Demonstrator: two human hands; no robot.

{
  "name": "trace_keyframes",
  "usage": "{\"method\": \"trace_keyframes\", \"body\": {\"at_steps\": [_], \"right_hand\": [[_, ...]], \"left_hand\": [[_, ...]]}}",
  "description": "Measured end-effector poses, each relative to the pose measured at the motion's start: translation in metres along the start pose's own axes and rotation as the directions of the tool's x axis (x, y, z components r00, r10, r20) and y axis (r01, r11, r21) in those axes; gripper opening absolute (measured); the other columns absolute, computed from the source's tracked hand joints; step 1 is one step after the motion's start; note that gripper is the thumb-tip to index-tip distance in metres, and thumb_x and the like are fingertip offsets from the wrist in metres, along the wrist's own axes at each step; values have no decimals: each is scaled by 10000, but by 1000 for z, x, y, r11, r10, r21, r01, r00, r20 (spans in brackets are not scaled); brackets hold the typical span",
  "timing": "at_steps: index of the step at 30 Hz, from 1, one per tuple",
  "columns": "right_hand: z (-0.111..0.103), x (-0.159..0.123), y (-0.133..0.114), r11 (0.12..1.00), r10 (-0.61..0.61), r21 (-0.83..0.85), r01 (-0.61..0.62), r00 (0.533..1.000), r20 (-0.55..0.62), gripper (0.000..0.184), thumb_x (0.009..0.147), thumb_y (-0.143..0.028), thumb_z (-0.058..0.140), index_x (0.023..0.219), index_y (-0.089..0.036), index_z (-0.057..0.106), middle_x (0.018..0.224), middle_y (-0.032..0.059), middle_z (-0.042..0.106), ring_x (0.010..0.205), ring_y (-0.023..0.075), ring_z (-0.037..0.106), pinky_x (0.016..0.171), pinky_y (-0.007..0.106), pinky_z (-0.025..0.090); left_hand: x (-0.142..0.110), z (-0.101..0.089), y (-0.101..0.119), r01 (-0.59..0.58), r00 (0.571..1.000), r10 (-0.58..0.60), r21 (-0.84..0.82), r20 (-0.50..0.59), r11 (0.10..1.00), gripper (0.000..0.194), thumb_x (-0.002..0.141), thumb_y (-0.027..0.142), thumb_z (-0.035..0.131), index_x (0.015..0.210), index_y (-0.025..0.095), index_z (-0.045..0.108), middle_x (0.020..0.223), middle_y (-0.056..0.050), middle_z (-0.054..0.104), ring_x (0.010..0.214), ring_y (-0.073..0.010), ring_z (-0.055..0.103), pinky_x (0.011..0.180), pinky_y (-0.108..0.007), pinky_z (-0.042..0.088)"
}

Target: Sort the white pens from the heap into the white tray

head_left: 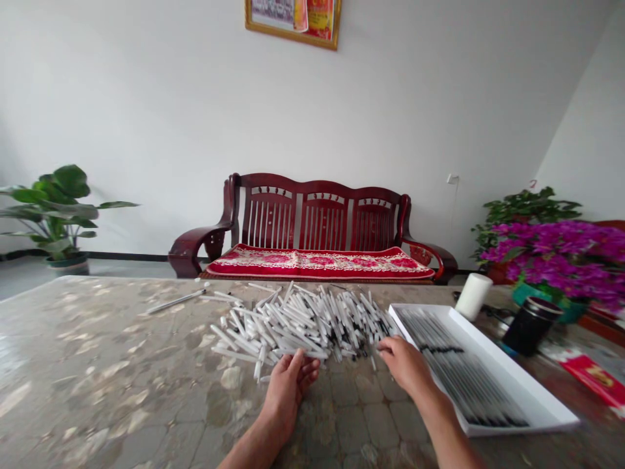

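Note:
A large heap of loose white pen barrels (293, 319), with dark pieces among its right side, lies across the middle of the table. At the heap's near edge is my left hand (288, 384), fingers curled and thumb pressed on a whitish pen barrel (317, 355). My right hand (404, 365) pinches at the right end of the heap, beside the tray. Something small and dark shows at its fingertips, too small to name. The shallow white tray (517, 374) holds rows of clear pens (473, 378) with black ends.
A white cylinder (473, 296) and a black cup (532, 326) stand beyond the tray, near purple flowers (566, 257). A red packet (598, 378) lies at far right. One long thin rod (176, 301) rests left of the heap. Behind the patterned table (122, 365) is a wooden bench (322, 221).

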State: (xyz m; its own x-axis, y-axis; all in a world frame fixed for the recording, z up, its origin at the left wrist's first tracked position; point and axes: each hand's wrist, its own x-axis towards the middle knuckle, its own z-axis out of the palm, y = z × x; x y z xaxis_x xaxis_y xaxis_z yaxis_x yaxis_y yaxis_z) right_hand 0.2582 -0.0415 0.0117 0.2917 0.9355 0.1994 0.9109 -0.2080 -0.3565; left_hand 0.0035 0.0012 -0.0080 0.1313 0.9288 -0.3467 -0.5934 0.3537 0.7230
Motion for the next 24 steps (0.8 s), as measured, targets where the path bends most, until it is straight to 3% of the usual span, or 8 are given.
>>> {"method": "trace_keyframes", "body": {"at_steps": [4,12,20,24], "right_hand": [[-1,-2,16,986,-12,-164,26,996,89,235,844,-149,606,965,-245,782,1017,67,745,997,225,693,822,269,451],[2,-3,11,951,17,-310,7,997,76,223,855,-96,578,900,-190,775,988,123,732,946,245,709,734,269,431],[4,-6,15,932,32,-362,-10,998,54,273,845,-31,508,830,-174,741,911,133,745,908,238,714,695,266,402],[2,-4,13,962,36,-272,-40,999,-20,223,818,-65,538,819,-185,726,906,121,756,873,245,717,685,275,412]], "left_hand": [[1,1,1,10,1000,-10,1,12,1000,219,918,102,602,709,154,557,638,-25,674,610,-133,714,557,-214,593],[1,-1,1,25,1000,-25,-8,19,1000,180,876,96,665,727,151,581,628,-1,655,608,-124,706,554,-200,588],[3,-1,1,49,998,-48,-25,32,999,158,890,94,644,750,148,594,629,-5,654,606,-119,701,557,-196,587],[4,0,0,54,998,-53,-28,38,998,156,851,100,699,748,155,595,621,4,645,599,-119,699,557,-190,587]]}}
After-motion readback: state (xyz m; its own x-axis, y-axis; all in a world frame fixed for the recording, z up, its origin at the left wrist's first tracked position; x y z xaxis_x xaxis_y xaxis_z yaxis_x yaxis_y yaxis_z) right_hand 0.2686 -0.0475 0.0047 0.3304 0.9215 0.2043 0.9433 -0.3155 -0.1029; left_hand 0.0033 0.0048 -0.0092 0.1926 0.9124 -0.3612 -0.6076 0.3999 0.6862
